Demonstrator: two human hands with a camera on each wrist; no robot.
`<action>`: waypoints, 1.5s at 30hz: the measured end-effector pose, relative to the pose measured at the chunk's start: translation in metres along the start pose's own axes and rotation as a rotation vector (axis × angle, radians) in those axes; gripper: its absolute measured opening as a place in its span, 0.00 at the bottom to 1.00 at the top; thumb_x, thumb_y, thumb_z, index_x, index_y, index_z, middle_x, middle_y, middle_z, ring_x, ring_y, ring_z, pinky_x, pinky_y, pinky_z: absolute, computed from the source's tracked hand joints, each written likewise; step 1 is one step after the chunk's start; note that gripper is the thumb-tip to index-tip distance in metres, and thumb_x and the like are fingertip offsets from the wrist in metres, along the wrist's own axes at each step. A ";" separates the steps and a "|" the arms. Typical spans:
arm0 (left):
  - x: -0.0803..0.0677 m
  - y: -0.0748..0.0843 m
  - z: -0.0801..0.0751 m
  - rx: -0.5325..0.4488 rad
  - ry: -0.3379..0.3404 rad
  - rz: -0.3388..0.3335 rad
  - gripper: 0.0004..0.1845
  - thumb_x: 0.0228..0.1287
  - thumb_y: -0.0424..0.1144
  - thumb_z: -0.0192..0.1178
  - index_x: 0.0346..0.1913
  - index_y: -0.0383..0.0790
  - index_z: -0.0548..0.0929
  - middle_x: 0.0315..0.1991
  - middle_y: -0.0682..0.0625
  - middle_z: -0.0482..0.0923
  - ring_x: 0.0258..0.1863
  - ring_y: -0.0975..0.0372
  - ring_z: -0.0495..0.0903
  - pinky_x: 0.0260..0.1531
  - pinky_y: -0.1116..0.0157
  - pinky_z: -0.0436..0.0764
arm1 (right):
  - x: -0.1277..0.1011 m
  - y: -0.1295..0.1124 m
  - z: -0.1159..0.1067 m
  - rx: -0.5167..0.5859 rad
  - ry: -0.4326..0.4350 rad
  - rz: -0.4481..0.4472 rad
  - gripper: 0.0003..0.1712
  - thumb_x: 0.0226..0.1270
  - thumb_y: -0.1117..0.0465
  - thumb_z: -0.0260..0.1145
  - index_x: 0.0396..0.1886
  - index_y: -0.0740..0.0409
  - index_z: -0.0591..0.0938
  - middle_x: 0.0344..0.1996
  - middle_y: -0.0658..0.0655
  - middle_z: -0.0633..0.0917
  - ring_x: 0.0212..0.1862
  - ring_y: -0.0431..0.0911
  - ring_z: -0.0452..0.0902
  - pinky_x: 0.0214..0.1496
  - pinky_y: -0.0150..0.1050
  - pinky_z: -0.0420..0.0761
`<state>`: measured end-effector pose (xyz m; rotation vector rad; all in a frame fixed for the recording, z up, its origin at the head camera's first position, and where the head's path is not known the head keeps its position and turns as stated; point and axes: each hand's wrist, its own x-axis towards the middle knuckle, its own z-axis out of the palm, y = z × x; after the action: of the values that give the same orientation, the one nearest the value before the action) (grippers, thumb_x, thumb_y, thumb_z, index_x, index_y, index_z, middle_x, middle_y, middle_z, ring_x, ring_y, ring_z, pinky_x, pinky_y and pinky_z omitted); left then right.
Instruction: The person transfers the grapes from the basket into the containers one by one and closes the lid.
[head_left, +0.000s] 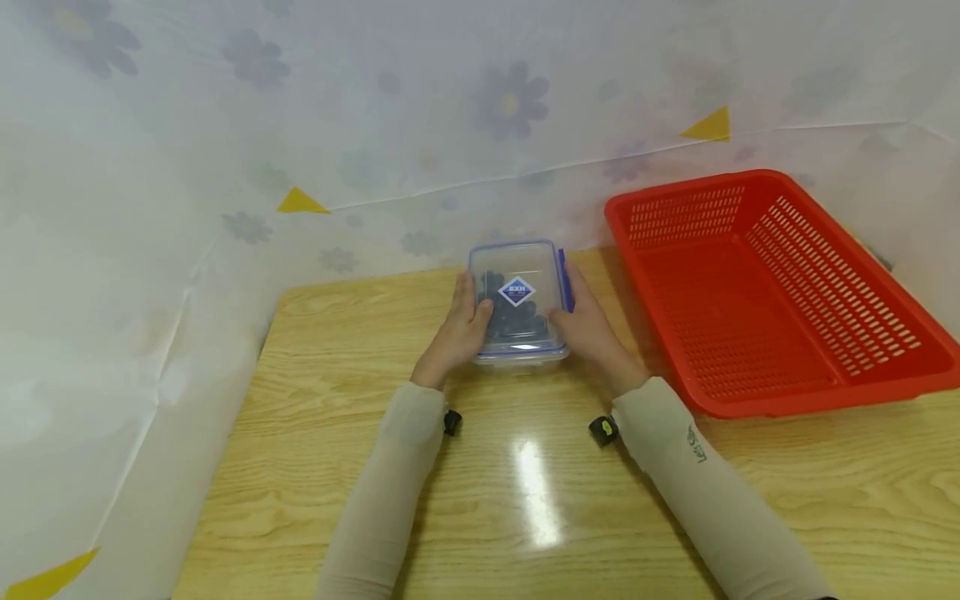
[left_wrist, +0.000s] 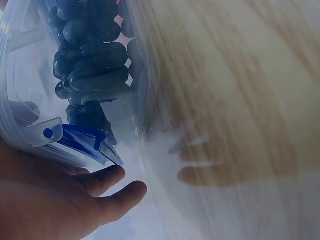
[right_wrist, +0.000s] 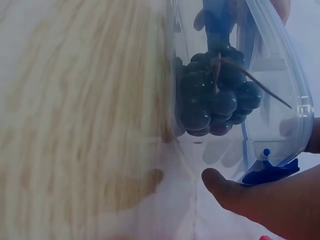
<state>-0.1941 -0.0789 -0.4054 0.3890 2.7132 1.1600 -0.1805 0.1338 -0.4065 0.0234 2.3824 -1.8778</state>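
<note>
Head view, left to right. A pale flowered plastic sheet (head_left: 150, 208) with yellow triangular tabs hangs behind and to the left of a light wooden table (head_left: 337, 467). Near the table's far edge stands a clear rectangular plastic food container (head_left: 517, 304) with a blue-trimmed lid and a diamond-shaped label; it rests flat on the tabletop. The left hand (head_left: 459, 327) clasps the container's left side, fingers curved against its wall and thumb on the lid. Through the clear wall, both wrist views show a bunch of dark blue-black grapes (left_wrist: 90, 65) inside, and a blue hinged clip on each side; in the left wrist view the fingertips (left_wrist: 112, 175) lie just below the clip. The right hand (head_left: 592, 333) grips the container's right side in the same manner, beside the raised blue clip. Both forearms wear beige sleeves (head_left: 705, 492). To the right, near the container but apart from it, sits a red perforated plastic basket (head_left: 862, 375).
</note>
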 end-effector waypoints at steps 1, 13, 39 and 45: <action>0.000 0.000 0.000 0.000 -0.003 0.000 0.36 0.84 0.46 0.34 0.79 0.32 0.32 0.80 0.41 0.24 0.79 0.53 0.29 0.75 0.59 0.37 | 0.000 0.000 0.000 0.009 -0.007 -0.001 0.50 0.70 0.72 0.53 0.84 0.50 0.40 0.81 0.59 0.45 0.80 0.57 0.38 0.77 0.53 0.40; 0.001 -0.001 0.001 -0.010 -0.004 0.002 0.35 0.84 0.46 0.34 0.79 0.32 0.32 0.80 0.41 0.24 0.79 0.52 0.29 0.75 0.59 0.36 | 0.011 0.007 -0.003 0.130 -0.073 0.122 0.49 0.75 0.66 0.51 0.83 0.43 0.33 0.81 0.47 0.35 0.80 0.47 0.28 0.77 0.49 0.34; 0.000 0.001 0.000 0.017 -0.001 0.006 0.35 0.84 0.43 0.34 0.79 0.30 0.31 0.80 0.38 0.22 0.79 0.50 0.28 0.75 0.57 0.35 | 0.024 0.007 0.004 0.108 -0.068 0.051 0.43 0.78 0.64 0.45 0.82 0.53 0.32 0.81 0.50 0.33 0.79 0.44 0.25 0.77 0.43 0.32; 0.001 0.001 0.003 0.015 0.006 0.004 0.35 0.84 0.43 0.34 0.79 0.29 0.31 0.80 0.35 0.25 0.79 0.49 0.28 0.75 0.57 0.35 | 0.022 0.007 0.005 0.083 -0.061 0.047 0.43 0.78 0.62 0.44 0.82 0.53 0.32 0.81 0.50 0.32 0.79 0.44 0.25 0.77 0.44 0.31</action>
<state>-0.1937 -0.0763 -0.4072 0.3937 2.7294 1.1443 -0.2014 0.1297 -0.4165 0.0278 2.2432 -1.9265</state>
